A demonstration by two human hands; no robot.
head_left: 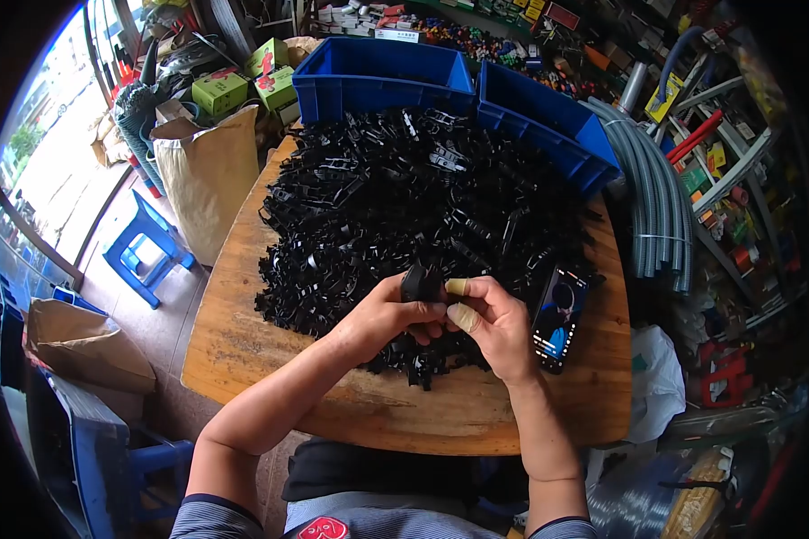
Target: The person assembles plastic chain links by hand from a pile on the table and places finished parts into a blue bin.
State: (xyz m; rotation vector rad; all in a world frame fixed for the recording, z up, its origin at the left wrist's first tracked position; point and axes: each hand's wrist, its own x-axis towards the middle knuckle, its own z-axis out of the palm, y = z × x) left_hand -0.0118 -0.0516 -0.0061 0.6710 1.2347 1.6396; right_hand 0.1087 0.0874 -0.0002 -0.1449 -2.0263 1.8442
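Note:
Both of my hands meet over the front part of a wide heap of black plastic parts [368,189]. My left hand [382,314] is closed round a black part [422,284], its thumb and fingers pressed on it. Beside it, my right hand [494,325] has its thumb and forefinger bent together at the right side of that part; both tips wear pale yellowish covers. What the right fingertips grip is too small to make out. The heap lies on a wooden table [333,404].
Two blue bins [382,90] [548,135] stand behind the heap. A lit phone [559,319] lies right of my right hand. Left of the table are a paper sack [208,184] and a blue stool [144,242]; on the right hang coiled grey hoses [653,198].

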